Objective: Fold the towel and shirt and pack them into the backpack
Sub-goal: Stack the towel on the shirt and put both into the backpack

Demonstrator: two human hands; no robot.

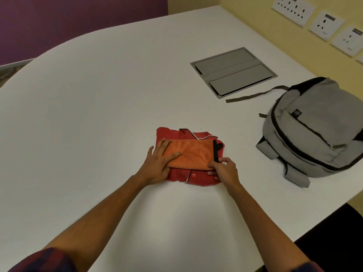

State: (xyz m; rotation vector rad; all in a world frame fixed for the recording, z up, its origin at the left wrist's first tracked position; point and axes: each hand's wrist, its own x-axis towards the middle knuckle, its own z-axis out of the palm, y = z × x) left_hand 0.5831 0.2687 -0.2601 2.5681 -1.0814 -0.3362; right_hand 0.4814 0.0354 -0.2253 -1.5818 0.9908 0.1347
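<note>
Folded orange towel sits on top of the folded red shirt, mid-table. My left hand lies flat, fingers straight, pressing the towel's left end. My right hand pinches the stack's right edge. Grey backpack lies well apart to the right, zipped.
</note>
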